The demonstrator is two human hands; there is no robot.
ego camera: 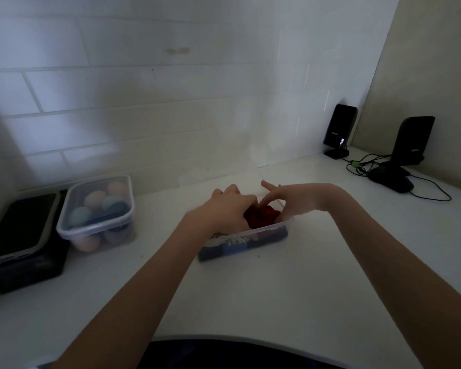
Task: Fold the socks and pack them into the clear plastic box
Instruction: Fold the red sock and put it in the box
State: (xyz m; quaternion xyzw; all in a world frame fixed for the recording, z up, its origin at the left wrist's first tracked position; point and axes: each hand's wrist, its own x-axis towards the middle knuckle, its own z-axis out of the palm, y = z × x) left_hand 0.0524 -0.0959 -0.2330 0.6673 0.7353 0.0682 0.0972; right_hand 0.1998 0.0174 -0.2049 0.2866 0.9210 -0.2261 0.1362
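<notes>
1. Both forearms are bare from elbow to wrist; no sleeve shows on either.
2. The left hand (229, 209) and right hand (290, 201) carry no glove, ring or watch.
3. A dark garment covers the torso at the bottom edge of the view.

A white tiled wall (144, 102) with pale grout lines rises behind a white countertop (277, 288). To the right a plain beige panel (431, 62) meets it at the corner. The light is dim, with a soft bluish patch on the tiles at the upper left and shadow spreading across the wall's middle and the counter.
</notes>
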